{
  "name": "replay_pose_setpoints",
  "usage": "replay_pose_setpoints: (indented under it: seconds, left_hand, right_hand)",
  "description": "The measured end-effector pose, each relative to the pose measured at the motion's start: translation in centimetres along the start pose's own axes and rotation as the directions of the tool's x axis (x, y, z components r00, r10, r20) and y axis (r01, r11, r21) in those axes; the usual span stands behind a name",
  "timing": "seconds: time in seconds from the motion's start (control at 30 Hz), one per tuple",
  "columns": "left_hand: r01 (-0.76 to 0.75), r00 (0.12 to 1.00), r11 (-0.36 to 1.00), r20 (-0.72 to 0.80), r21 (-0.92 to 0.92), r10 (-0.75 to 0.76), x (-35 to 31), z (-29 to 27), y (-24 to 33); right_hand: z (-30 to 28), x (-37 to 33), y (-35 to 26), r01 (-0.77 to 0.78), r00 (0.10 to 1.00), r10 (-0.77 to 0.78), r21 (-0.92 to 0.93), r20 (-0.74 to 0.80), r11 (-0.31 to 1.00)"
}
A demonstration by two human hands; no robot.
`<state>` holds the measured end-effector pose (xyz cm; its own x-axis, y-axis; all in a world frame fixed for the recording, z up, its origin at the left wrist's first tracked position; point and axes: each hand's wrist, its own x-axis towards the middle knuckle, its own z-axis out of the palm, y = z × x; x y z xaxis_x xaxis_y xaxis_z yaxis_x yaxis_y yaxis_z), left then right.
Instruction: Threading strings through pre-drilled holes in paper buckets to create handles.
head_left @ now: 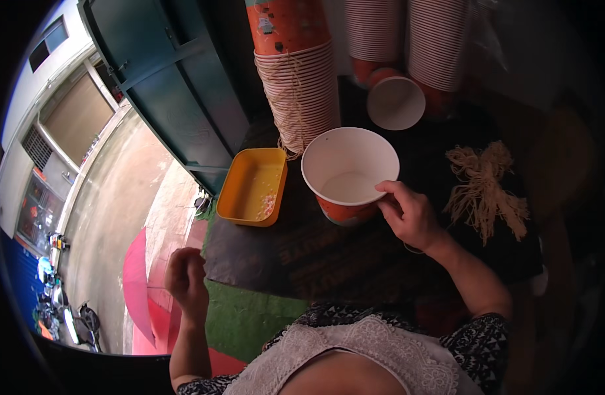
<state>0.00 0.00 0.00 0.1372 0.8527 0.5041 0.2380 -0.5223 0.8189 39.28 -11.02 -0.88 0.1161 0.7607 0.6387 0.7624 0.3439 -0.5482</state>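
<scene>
A white-lined paper tub (350,166) with an orange outside stands upright on the dark table in front of me. My right hand (411,214) pinches its rim on the right side, thumb outside. A thin loop, perhaps string, hangs below that wrist. Off the table's near left edge, my left hand (186,276) is raised with its fingers curled closed; what they hold, if anything, is hidden. Left of the tub sits a yellow plastic tray (231,185) with small pale and pinkish bits inside. A bundle of beige strings (487,187) lies on the right.
A tall stack of orange tubs (296,85) rises behind the tray, with strings draped down it. More stacked tubs (437,46) and one tub lying on its side (396,103) are at the back. A green metal door (184,85) and a red umbrella (141,289) are on the left.
</scene>
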Motion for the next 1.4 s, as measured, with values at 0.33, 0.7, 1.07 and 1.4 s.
replay_pose_setpoints:
  seconds: [0.33,0.7,1.07,1.4]
  left_hand:
    - [-0.612,0.722,0.79,0.436,0.038,0.538,6.0,9.3,7.5]
    - [-0.477,0.593,0.878,0.724,-0.036,0.352,7.6,22.2,8.5]
    - [-0.532,0.48,0.845,0.838,0.043,0.26,6.3,28.8,3.9]
    - [-0.386,0.617,0.92,0.76,0.064,0.206,3.9,30.9,-0.1]
  right_hand:
    - [0.5,0.2,2.0,0.259,0.962,-0.27,-0.164,-0.043,0.952]
    - [1.0,-0.1,6.6,0.338,0.933,-0.355,-0.208,-0.053,0.918]
    - [1.1,-0.9,9.3,0.29,0.957,-0.287,-0.2,0.044,0.936]
    - [1.1,-1.6,10.3,0.017,0.989,0.019,-0.242,0.147,0.97]
